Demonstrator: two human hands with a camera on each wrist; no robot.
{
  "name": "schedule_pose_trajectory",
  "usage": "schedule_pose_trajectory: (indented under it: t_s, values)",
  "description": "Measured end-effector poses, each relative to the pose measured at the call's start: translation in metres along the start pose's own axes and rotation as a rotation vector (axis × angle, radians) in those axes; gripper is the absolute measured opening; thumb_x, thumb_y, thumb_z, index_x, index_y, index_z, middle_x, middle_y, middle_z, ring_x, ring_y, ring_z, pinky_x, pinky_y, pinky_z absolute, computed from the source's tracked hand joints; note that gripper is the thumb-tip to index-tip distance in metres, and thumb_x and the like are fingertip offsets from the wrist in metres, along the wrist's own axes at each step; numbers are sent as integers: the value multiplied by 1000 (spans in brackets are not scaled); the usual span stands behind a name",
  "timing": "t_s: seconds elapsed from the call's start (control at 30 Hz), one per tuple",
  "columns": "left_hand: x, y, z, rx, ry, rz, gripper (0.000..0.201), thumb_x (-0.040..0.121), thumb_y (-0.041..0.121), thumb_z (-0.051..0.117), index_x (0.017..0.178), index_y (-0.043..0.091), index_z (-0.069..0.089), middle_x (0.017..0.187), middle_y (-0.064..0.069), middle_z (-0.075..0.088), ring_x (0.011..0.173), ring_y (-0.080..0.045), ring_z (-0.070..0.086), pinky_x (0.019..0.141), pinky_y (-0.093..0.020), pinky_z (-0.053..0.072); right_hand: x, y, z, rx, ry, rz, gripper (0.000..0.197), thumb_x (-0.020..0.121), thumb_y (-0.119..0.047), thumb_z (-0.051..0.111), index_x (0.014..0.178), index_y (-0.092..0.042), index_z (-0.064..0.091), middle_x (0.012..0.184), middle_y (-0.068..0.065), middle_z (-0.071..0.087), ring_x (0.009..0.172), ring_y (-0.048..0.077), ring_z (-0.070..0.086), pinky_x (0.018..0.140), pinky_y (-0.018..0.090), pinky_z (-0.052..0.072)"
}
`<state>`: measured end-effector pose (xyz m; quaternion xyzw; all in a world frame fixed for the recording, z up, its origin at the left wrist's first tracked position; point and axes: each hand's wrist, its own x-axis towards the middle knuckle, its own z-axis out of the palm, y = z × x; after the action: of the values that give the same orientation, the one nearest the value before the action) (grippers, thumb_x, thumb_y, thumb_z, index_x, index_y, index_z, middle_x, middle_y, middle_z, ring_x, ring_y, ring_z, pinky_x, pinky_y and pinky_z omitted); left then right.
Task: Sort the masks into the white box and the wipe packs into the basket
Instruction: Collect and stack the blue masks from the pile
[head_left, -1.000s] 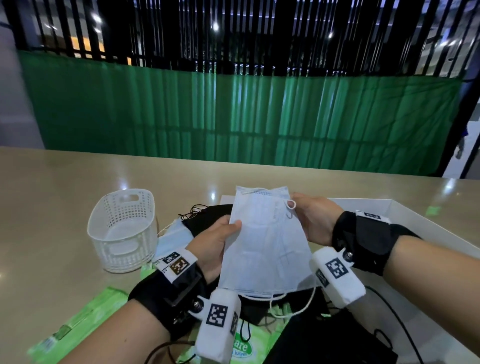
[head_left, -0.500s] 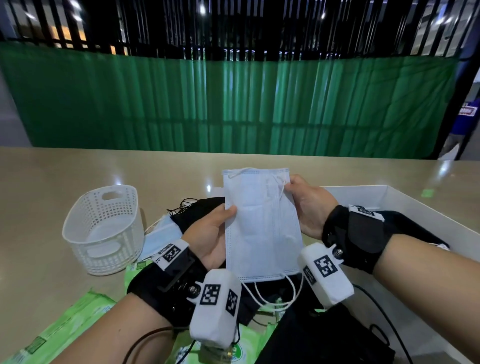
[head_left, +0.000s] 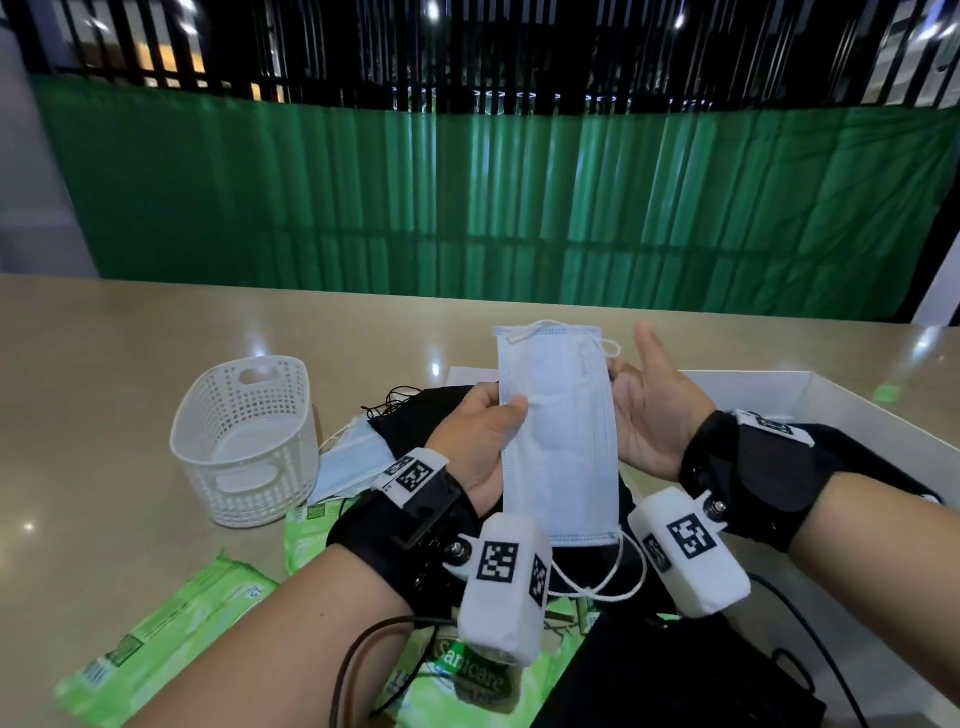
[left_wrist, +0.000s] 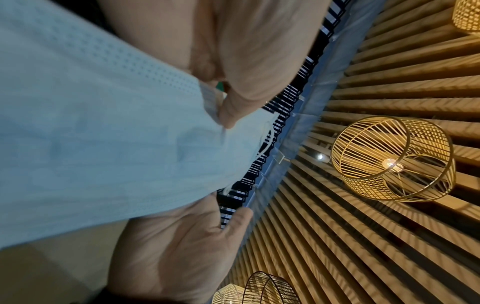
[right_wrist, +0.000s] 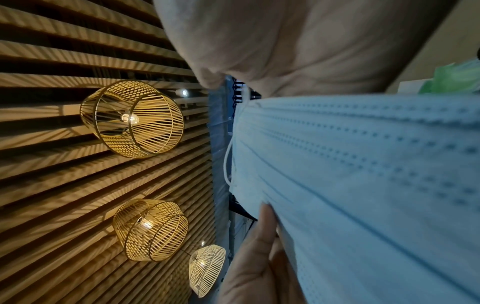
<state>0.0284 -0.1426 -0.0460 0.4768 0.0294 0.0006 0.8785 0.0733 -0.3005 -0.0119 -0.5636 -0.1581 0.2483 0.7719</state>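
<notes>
Centrally, a light blue mask (head_left: 558, 441) is held upright above the desk (head_left: 104, 364), long axis vertical, with its white ear loops hanging from the lower edge. The left hand (head_left: 478, 441) pinches the mask's left edge, thumb on the near face and fingers curled behind. The right hand (head_left: 652, 415) is spread, palm facing the mask's right edge, thumb raised and apart from the fabric; its fingers lie behind the mask, and the wrist views show fingertips touching the fabric.

Beneath the hands, black masks (head_left: 415, 415) lie in a heap on the desk, and a second light blue mask (head_left: 348, 462) lies flat just left of them. Green wipe packs (head_left: 166, 634) lie on the desk nearest the person, one at lower left and others partly under the left wrist.

A white perforated basket (head_left: 244, 441) stands upright to the left of the heap, touching the flat blue mask's edge; nothing shows inside it. A white box (head_left: 810, 395) sits to the right, behind the right forearm, with a dark item partly visible inside. A green curtain (head_left: 467, 197) hangs beyond the desk.
</notes>
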Motion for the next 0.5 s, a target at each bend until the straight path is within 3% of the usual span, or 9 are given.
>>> schedule_pose_trajectory:
  t_s: [0.07,0.13,0.17,0.23,0.3,0.4,0.5]
  values:
    - [-1,1,-2,8,28,23,12,94,-3,46,92,8,51,104,-20,61,87,-32,61,80,-49,52,0,4,2,-81,-22,7,62,90,-62,29,119,-16,58,108,8,71,97,21,69,78,30,58]
    - [-4,0,-5,59,44,48,14,93,-5,48,94,9,50,100,-17,61,82,-28,62,73,-44,54,3,11,-1,-217,-47,46,41,89,-37,55,120,-9,57,103,5,73,92,18,70,76,28,58]
    - [-6,0,-7,107,51,62,15,92,-5,49,95,10,50,100,-16,61,81,-27,62,71,-42,54,5,13,-2,-276,-48,63,31,90,-21,59,117,-7,58,99,3,74,86,16,71,71,26,58]
    - [-8,-2,-15,214,53,105,20,90,-6,51,98,13,49,99,-14,60,80,-24,61,72,-37,53,5,14,-6,-365,-29,80,18,92,-3,53,107,-7,61,91,1,75,78,13,71,64,23,57]
    - [-9,2,-29,358,60,142,24,90,-4,53,100,18,48,86,-7,59,73,-17,59,67,-29,51,5,11,-8,-389,12,57,17,92,-2,50,100,-9,63,87,1,75,74,13,71,62,23,57]
    - [-6,18,-63,674,118,172,29,90,0,55,112,17,46,77,0,54,68,-12,55,59,-22,45,6,7,-11,-413,86,-10,19,93,-5,50,107,-8,63,93,4,73,75,15,70,63,25,57]
    - [4,39,-105,1017,267,109,30,89,9,59,116,15,50,83,0,58,81,-18,59,80,-32,50,6,6,-11,-428,139,-37,23,94,-7,50,114,-7,62,104,8,71,82,20,69,65,27,55]
